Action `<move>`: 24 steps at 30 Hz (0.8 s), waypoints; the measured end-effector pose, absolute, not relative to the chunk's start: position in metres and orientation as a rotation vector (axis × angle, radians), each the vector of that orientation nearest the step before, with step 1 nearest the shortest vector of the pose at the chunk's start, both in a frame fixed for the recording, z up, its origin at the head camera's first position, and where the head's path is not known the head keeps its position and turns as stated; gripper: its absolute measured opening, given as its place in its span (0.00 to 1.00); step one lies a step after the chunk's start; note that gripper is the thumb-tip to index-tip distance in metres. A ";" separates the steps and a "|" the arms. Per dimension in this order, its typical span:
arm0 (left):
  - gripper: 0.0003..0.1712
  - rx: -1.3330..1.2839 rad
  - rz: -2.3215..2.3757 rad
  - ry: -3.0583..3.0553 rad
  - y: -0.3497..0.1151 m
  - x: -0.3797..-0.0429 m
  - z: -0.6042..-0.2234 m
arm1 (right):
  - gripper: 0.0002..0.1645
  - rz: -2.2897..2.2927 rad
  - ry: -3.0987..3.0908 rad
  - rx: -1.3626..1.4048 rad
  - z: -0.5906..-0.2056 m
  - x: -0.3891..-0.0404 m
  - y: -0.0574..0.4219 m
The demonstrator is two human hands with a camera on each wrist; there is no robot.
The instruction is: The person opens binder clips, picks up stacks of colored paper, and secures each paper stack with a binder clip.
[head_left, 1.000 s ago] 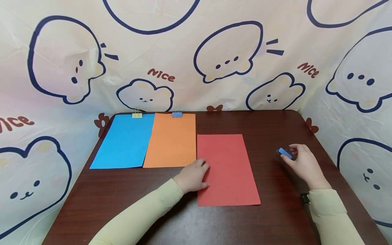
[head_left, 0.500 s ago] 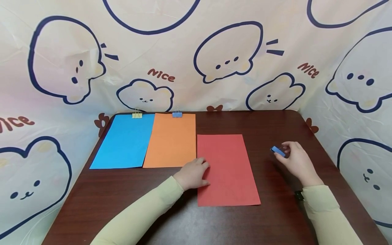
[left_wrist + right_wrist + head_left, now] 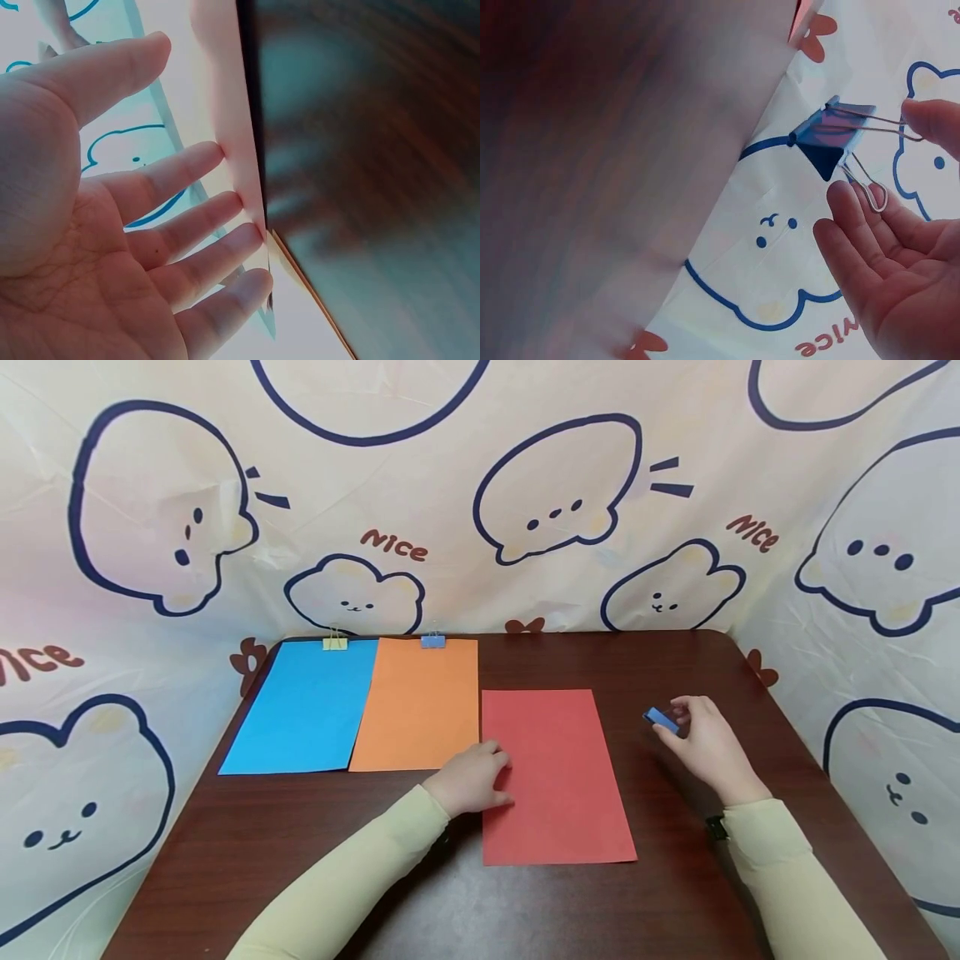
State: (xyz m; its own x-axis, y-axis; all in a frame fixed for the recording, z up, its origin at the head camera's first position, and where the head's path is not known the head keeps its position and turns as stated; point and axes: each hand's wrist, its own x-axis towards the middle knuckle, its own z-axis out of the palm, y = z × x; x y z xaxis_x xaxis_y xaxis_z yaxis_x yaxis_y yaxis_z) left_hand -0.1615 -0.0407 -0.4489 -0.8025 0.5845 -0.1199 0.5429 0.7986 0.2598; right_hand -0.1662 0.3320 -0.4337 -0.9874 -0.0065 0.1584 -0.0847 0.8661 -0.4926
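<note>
A red sheet of paper (image 3: 558,793) lies on the table, right of the other sheets. My left hand (image 3: 468,777) rests at its left edge. In the left wrist view the fingers of the left hand (image 3: 150,225) are extended, their tips at the paper. Over the table to the right of the red sheet, my right hand (image 3: 708,747) holds a blue binder clip (image 3: 661,720). The right wrist view shows the clip (image 3: 832,139) with its wire handles between thumb and fingers of the right hand (image 3: 900,277). Its mouth points away from the palm.
A blue sheet (image 3: 300,710) and an orange sheet (image 3: 420,710) lie side by side at the back left. A yellow binder clip (image 3: 335,644) sits on the blue one's top edge, a blue clip (image 3: 432,642) on the orange one's. Behind the brown table (image 3: 570,910) hangs a printed cloth (image 3: 555,593).
My right hand has moved left with the binder clip, nearer the red sheet. The left hand has shifted only slightly, and the sheets lie where they were.
</note>
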 end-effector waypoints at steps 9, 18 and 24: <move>0.25 0.889 0.324 2.801 -0.041 -0.164 -0.448 | 0.33 0.807 -2.870 0.107 -0.427 -0.176 0.314; 0.21 0.872 0.349 2.809 -0.040 -0.168 -0.450 | 0.32 0.833 -2.872 0.187 -0.429 -0.185 0.303; 0.19 0.839 0.381 2.819 -0.038 -0.171 -0.450 | 0.32 0.852 -2.881 0.197 -0.431 -0.189 0.295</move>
